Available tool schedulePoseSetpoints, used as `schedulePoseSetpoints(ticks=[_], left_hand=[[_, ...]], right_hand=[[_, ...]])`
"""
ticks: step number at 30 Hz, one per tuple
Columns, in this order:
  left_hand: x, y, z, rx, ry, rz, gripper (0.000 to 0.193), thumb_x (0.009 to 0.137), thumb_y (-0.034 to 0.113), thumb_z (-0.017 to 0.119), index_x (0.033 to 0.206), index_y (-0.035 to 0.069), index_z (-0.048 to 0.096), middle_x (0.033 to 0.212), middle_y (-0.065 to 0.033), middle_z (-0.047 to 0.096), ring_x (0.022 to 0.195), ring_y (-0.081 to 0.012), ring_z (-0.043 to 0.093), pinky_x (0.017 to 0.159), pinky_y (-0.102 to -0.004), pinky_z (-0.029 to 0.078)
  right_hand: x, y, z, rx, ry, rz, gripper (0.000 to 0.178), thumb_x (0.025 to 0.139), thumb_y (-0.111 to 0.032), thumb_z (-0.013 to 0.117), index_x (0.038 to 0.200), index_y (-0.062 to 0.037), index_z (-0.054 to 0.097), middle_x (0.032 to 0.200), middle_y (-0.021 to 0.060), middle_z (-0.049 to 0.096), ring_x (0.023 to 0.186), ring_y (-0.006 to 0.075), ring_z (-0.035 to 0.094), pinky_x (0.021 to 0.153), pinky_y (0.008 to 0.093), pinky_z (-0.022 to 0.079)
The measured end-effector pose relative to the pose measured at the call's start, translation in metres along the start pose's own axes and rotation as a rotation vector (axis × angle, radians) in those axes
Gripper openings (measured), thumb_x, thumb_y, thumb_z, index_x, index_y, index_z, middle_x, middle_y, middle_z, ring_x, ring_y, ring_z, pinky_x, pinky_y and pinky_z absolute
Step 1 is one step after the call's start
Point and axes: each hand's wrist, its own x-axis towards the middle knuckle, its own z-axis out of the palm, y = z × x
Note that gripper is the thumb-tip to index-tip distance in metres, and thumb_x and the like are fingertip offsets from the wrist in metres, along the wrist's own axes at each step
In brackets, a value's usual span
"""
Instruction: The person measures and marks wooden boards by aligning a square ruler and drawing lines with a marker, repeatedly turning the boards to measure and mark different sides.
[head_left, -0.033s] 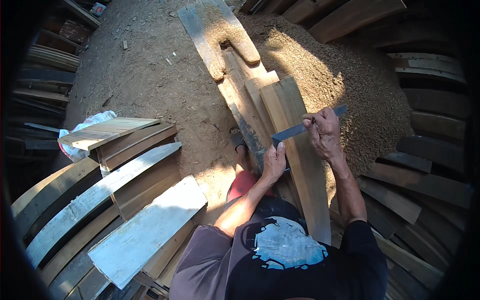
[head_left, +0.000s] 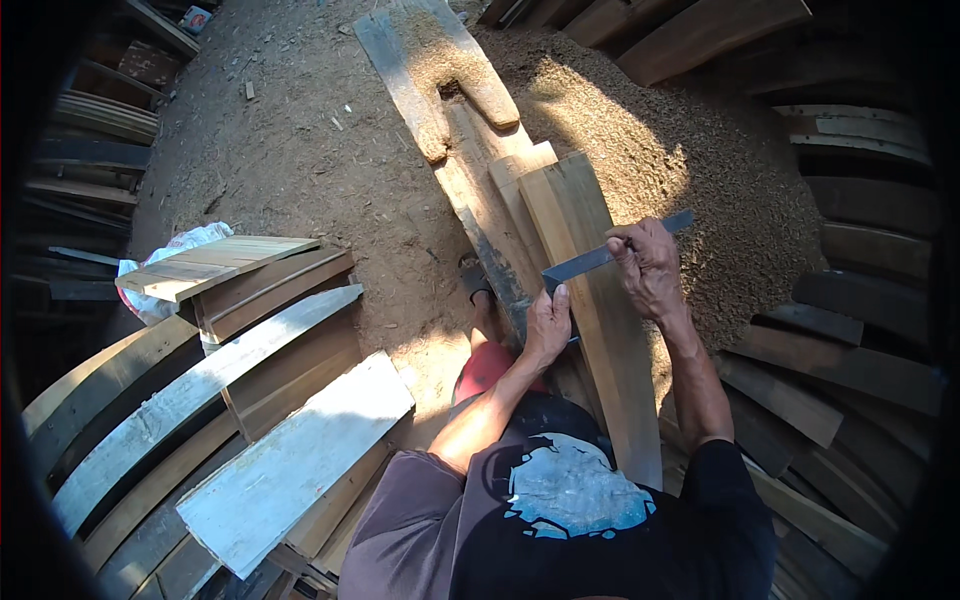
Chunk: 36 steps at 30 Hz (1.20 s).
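Observation:
A dark metal carpenter's square (head_left: 583,265) lies across a long wooden plank (head_left: 590,330), its long blade reaching past the plank's right edge. My left hand (head_left: 548,325) is closed at the plank's left edge and grips the square's short leg. Over the blade, my right hand (head_left: 648,262) is closed with thumb and forefinger pinched together. Something small may be between those fingertips, but I cannot make it out. The plank rests on a thicker worn timber (head_left: 480,165) that has a notched far end, with a shorter block (head_left: 522,170) beside it.
A sawdust heap (head_left: 640,130) rises right of the timber. Stacked boards (head_left: 860,350) line the right side. To the left are more boards (head_left: 205,350), a pale plank (head_left: 300,460) and a white plastic sack (head_left: 180,245). My sandalled foot (head_left: 474,275) stands beside the timber.

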Motion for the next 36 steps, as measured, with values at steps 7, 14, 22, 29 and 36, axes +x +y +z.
schedulePoseSetpoints(ticks=[7, 14, 22, 29, 36], left_hand=[[-0.001, 0.007, 0.002, -0.011, -0.054, -0.057, 0.037, 0.112, 0.033, 0.047, 0.122, 0.001, 0.064, 0.093, -0.0137, 0.068, 0.086, -0.0222, 0.063, 0.082, -0.039, 0.051], [0.0, 0.0, 0.006, -0.034, 0.049, 0.017, 0.043, 0.111, 0.041, 0.048, 0.098, 0.001, 0.059, 0.072, -0.0162, 0.057, 0.067, -0.0271, 0.057, 0.065, -0.0437, 0.048], [0.0, -0.003, 0.0, 0.003, -0.077, -0.1, 0.038, 0.112, 0.033, 0.047, 0.121, 0.001, 0.065, 0.095, -0.0128, 0.07, 0.089, -0.0207, 0.063, 0.082, -0.0391, 0.05], [0.001, -0.006, 0.004, -0.007, -0.02, -0.044, 0.037, 0.112, 0.034, 0.048, 0.11, 0.001, 0.063, 0.085, -0.0147, 0.064, 0.079, -0.0247, 0.062, 0.074, -0.0416, 0.049], [0.0, 0.01, 0.004, -0.053, 0.004, 0.008, 0.039, 0.111, 0.036, 0.047, 0.106, 0.001, 0.062, 0.077, -0.0183, 0.059, 0.072, -0.0297, 0.061, 0.069, -0.0439, 0.049]], right_hand=[[-0.007, 0.009, 0.023, 0.895, -0.153, 0.367, 0.016, 0.101, -0.017, 0.068, 0.105, -0.0011, 0.07, 0.088, 0.0002, 0.068, 0.082, 0.0085, 0.059, 0.075, 0.0271, 0.047], [-0.006, 0.009, 0.033, 0.878, -0.131, 0.297, 0.014, 0.098, -0.015, 0.072, 0.104, -0.0019, 0.07, 0.085, -0.0014, 0.065, 0.081, 0.0057, 0.057, 0.073, 0.0256, 0.046], [-0.008, 0.014, 0.031, 0.828, -0.141, 0.335, 0.013, 0.098, -0.013, 0.071, 0.098, -0.0008, 0.07, 0.084, -0.0017, 0.065, 0.077, 0.0081, 0.057, 0.07, 0.0278, 0.047], [0.012, 0.013, 0.001, 0.552, -0.174, 0.297, 0.016, 0.098, -0.015, 0.068, 0.094, 0.0, 0.07, 0.079, -0.0002, 0.064, 0.075, 0.0094, 0.057, 0.067, 0.0288, 0.047], [0.003, 0.009, 0.019, 0.787, -0.245, 0.296, 0.021, 0.101, -0.019, 0.065, 0.096, 0.0006, 0.069, 0.082, 0.0011, 0.063, 0.081, 0.0091, 0.057, 0.073, 0.0295, 0.049]])
